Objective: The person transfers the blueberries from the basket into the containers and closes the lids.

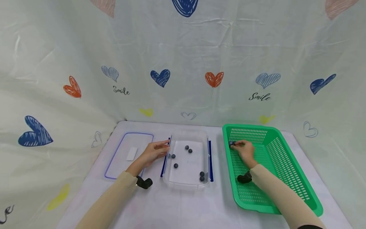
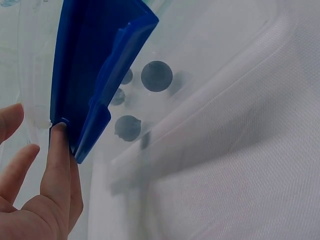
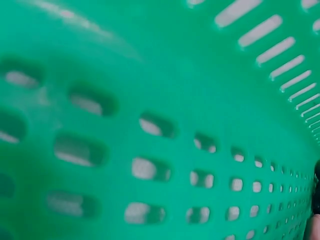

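A clear plastic container (image 1: 186, 184) with blue side latches stands mid-table, with several blueberries (image 1: 175, 165) lying apart on its floor. At its left wall, my left hand (image 1: 152, 154) touches the rim area with spread fingers. In the left wrist view, fingertips rest against the blue latch (image 2: 95, 75), which hangs open. My right hand (image 1: 245, 151) reaches into the green basket (image 1: 297, 165) and pinches a blueberry (image 1: 231, 143) near its far left corner. The right wrist view shows mostly the basket's slotted green plastic, with only a sliver of skin at the lower right.
A clear lid (image 1: 118, 159) with a blue seal lies left of the container, a white label on it. White cloth covers the table (image 1: 174, 206). Behind it hangs a pale curtain (image 1: 186, 47) printed with hearts.
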`<state>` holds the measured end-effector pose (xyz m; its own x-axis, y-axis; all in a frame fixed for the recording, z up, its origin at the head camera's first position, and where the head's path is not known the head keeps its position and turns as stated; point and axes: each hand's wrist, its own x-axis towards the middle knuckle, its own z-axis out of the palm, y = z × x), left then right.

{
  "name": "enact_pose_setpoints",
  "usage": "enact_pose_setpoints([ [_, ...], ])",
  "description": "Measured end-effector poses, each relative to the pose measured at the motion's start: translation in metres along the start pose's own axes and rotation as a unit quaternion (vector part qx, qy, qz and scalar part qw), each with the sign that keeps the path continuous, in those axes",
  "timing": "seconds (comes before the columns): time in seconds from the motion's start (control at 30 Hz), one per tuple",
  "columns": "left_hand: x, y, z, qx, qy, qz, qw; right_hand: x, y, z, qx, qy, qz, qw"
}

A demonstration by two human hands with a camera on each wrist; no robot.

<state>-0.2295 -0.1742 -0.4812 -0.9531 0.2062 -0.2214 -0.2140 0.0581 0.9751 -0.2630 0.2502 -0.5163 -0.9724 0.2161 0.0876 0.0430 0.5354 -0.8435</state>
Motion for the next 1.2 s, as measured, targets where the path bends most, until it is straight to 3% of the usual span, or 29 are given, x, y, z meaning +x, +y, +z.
enact_pose_setpoints([
  [0.27, 0.001, -0.002, 0.000, 0.006, 0.003, 0.006, 1.0000, 0.000, -0.003, 0.000, -0.017, 0.000, -0.015, 1.000],
  [0.73, 0.000, -0.001, 0.000, 0.001, -0.001, 0.004, 1.0000, -0.001, -0.014, -0.010, -0.017, -0.015, 0.014, 1.000],
  [1.2, 0.002, -0.002, -0.001, 0.006, 0.005, 0.000, 1.0000, -0.009, -0.038, -0.031, 0.044, -0.035, 0.006, 0.998],
])
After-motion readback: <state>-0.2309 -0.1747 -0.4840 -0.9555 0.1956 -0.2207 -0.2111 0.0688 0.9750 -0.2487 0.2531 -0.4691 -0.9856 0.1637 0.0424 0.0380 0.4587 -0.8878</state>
